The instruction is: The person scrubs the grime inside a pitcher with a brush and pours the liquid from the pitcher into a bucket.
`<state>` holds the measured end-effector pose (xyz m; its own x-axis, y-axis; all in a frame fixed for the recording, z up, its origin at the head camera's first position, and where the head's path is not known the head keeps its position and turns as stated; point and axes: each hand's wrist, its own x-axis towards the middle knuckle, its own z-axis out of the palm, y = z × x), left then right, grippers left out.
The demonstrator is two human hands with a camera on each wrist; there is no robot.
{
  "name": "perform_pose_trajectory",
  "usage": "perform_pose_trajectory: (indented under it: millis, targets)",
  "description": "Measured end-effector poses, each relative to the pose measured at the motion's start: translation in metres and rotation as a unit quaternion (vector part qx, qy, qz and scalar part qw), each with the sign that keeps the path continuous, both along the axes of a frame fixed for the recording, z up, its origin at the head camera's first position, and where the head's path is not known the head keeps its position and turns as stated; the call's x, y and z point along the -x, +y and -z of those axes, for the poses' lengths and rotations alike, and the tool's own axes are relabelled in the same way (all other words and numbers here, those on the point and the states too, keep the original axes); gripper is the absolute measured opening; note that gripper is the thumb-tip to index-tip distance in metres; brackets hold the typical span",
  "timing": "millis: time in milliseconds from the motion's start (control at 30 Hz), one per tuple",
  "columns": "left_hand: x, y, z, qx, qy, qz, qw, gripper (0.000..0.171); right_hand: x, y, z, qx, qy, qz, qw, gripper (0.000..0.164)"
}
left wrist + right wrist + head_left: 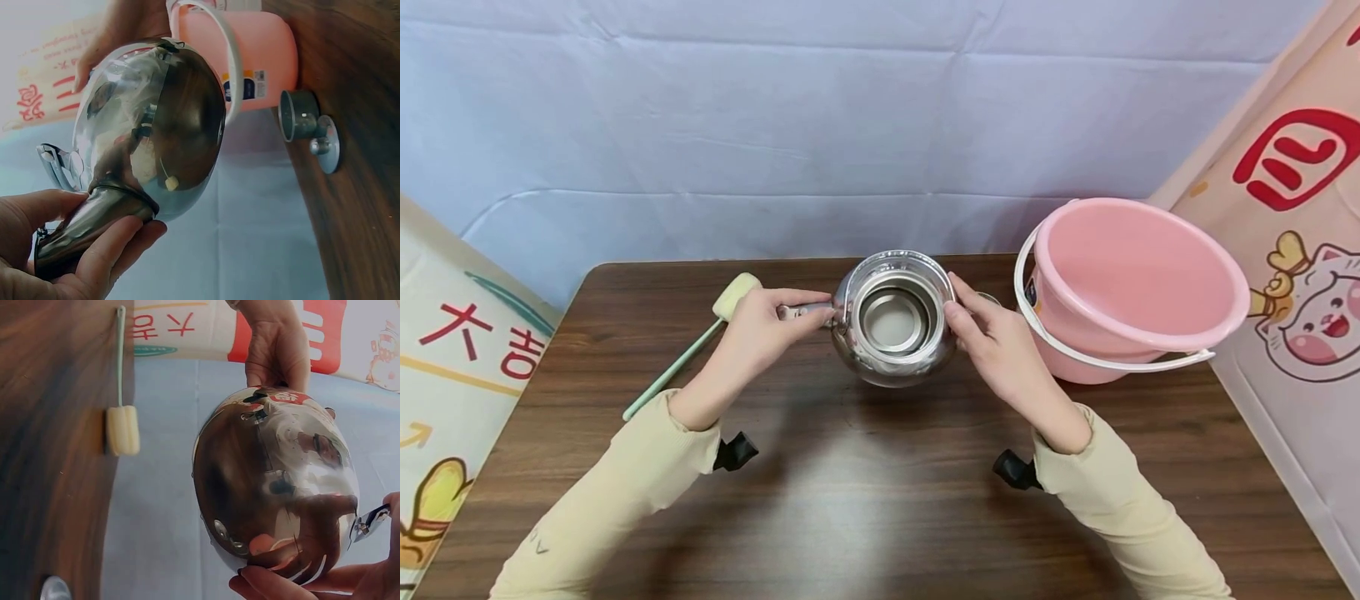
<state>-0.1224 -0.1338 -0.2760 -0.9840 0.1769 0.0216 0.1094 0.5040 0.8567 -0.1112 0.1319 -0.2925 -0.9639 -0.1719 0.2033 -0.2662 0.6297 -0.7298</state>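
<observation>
A shiny stainless steel kettle (880, 372) is held up over the table by both hands, its lidless round mouth facing the head camera. In the left wrist view, my left hand (94, 256) has its fingers and thumb curled round the kettle's spout (100, 225). On the opposite side my right hand (996, 337) grips the kettle, thumb near the rim and fingers at the body. The right wrist view shows the kettle's mirror-like body (275, 481) with right-hand fingers (275, 586) pressed against it. The folding handle's metal bracket (372, 522) stands beside the right thumb.
Right of the kettle stands a pink bucket (1142, 275) with a white handle. To the left lies a sponge brush (737, 296) with a green stick. A metal strainer cup (300, 115) and a round lid (329, 147) are on the wooden table (850, 517) near its back edge.
</observation>
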Motion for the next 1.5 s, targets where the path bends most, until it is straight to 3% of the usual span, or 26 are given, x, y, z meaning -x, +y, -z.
perform_pose_trajectory:
  millis: [167,400,933,1267,1500]
  targets:
    - [-0.003,-0.005,0.012,0.000,-0.011,0.002,0.9999,0.025,-0.001,-0.005,0.010,-0.002,-0.017,-0.009,1.000,0.048]
    - [-0.005,-0.011,0.033,-0.049,-0.049,0.013,0.9975,0.027,-0.002,-0.011,0.029,0.004,-0.035,-0.027,0.999,0.047]
    - [-0.008,-0.021,0.074,-0.046,-0.117,0.012,0.9920,0.029,-0.003,-0.022,0.064,-0.007,-0.101,-0.054,0.993,0.051]
    - [-0.008,-0.023,0.090,-0.046,-0.150,0.003,0.9877,0.029,-0.003,-0.026,0.081,-0.013,-0.125,-0.057,0.990,0.053]
    - [-0.006,-0.024,0.099,-0.084,-0.169,-0.001,0.9820,0.029,-0.002,-0.030,0.088,-0.006,-0.137,-0.062,0.989,0.052]
